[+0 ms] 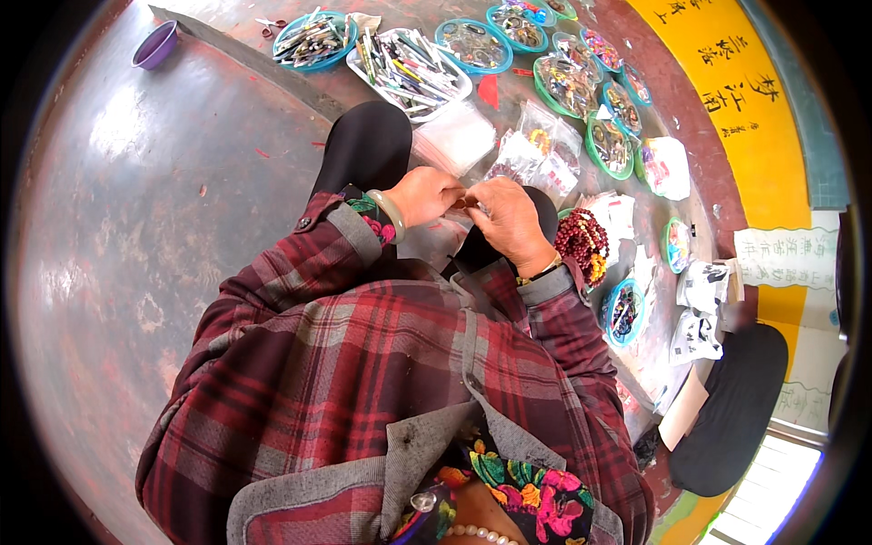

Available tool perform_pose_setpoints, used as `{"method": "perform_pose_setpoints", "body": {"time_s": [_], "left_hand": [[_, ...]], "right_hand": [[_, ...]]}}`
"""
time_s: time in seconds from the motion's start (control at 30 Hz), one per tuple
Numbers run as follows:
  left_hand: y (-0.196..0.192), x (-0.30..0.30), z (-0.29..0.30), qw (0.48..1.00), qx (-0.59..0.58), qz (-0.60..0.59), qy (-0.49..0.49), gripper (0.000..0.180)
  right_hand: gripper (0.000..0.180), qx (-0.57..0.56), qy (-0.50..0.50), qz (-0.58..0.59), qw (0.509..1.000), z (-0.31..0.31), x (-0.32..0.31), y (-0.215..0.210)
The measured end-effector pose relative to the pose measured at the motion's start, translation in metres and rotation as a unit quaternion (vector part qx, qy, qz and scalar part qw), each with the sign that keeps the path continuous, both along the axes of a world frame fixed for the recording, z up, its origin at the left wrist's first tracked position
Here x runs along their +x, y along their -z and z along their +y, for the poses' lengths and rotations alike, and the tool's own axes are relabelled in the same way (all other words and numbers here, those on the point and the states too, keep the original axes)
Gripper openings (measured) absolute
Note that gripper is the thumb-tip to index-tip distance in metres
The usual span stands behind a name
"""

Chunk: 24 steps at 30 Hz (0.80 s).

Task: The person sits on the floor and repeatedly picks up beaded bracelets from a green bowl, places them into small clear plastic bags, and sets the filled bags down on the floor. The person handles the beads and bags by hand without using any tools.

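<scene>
My left hand [420, 196], with a pale bangle at the wrist, meets my right hand [510, 224] just above my knees. The fingertips of both hands are pinched together almost touching. Whatever lies between them is too small to make out. Below the fingers a clear, plastic-looking sheet [436, 240] shows between my legs. A stack of clear flat bags [456, 136] lies just beyond my hands. To its right are crumpled clear packets [545, 150], some with yellow pieces inside. Dark red bead strings [581, 238] are heaped close to my right wrist.
A white tray of pens [409, 73] and a blue basket of pens [313, 41] stand ahead. Several baskets of small trinkets [568, 86] spread to the right. Scissors [268, 27] lie far left, near a purple basin [156, 45]. A dark-clothed person [731, 409] sits at right.
</scene>
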<state>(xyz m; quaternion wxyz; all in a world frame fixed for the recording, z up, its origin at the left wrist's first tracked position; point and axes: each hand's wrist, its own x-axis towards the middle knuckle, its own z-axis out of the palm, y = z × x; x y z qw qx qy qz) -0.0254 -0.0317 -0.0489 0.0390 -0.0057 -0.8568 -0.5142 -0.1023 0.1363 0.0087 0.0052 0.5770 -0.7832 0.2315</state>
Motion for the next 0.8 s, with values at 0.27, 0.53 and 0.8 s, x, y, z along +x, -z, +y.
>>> {"method": "perform_pose_setpoints", "body": {"time_s": [0.27, 0.53, 0.8], "left_hand": [[-0.004, 0.002, -0.006, 0.965, 0.242, -0.103, -0.004, 0.021], [-0.064, 0.012, -0.017, 0.975, 0.205, -0.087, 0.028, 0.022], [-0.125, 0.007, -0.018, 0.907, 0.403, -0.087, 0.084, 0.024]], "right_hand": [[0.015, -0.096, 0.074, -0.093, 0.988, 0.005, 0.004, 0.007], [0.051, -0.254, 0.126, -0.586, 0.759, 0.048, -0.002, 0.025], [0.062, -0.097, 0.094, -0.639, 0.758, 0.045, 0.011, 0.01]]}}
